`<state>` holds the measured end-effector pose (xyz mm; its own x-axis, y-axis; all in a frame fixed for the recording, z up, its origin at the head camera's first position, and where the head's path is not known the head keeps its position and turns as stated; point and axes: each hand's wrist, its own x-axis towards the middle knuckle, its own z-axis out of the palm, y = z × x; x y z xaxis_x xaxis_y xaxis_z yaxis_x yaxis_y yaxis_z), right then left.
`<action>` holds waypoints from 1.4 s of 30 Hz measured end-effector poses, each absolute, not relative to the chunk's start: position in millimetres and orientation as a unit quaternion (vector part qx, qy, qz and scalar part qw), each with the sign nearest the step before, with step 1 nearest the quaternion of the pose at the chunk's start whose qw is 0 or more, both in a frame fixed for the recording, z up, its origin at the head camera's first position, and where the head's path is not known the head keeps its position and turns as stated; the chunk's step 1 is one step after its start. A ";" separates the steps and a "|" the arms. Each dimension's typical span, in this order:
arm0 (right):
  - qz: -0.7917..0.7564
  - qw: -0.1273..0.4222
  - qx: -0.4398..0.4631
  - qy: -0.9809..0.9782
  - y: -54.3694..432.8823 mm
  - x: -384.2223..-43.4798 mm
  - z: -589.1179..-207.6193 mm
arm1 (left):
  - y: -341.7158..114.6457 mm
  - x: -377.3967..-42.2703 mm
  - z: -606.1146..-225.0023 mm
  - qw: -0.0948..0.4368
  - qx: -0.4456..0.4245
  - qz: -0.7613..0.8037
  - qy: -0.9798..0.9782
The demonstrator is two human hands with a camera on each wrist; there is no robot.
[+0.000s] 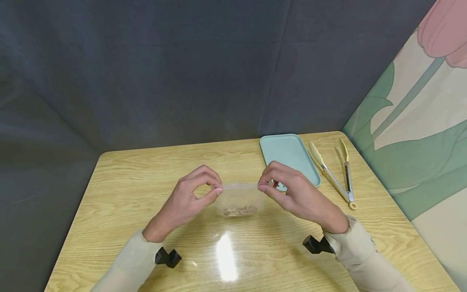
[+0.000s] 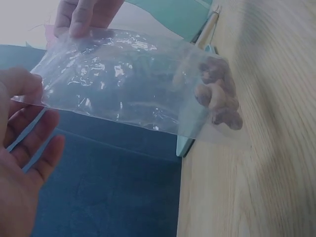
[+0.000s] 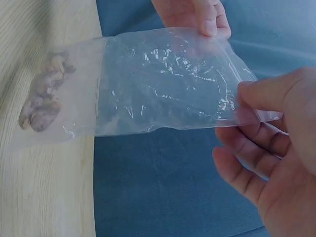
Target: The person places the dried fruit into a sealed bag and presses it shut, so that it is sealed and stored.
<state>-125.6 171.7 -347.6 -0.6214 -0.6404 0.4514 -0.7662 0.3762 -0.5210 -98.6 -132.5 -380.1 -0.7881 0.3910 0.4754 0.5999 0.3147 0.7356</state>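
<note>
A clear plastic zip bag hangs upright between my two hands, its top edge stretched across. My left hand pinches one top corner between thumb and forefinger. At the opposite top corner, my right hand pinches the bag the same way. Several brown, lumpy, nut-like pieces lie gathered at the bottom of the bag, close over the tabletop. In the right wrist view, the other fingers of my right hand are loosely bent below the bag's edge.
On the wooden table, a light blue-green tray lies at the back right, partly behind my right hand. Beside it lie spread tongs with cream tips. A dark curtain hangs behind, and a flower-patterned cloth borders the right side.
</note>
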 end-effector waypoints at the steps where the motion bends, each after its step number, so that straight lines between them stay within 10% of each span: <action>1: 0.358 0.089 0.427 -0.826 171.6 -125.5 -347.7 | -132.3 -98.8 -380.4 0.106 -0.310 -0.497 -0.803; 42: 0.327 0.093 0.453 -0.824 160.0 -124.1 -347.5 | -118.6 -99.8 -383.0 0.117 -0.339 -0.485 -0.798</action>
<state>-124.1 160.0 -347.5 -0.5717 -0.6857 0.4505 -0.8080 0.3751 -0.4544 -99.8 -118.6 -383.0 -0.7425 0.4277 0.5155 0.6545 0.2996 0.6941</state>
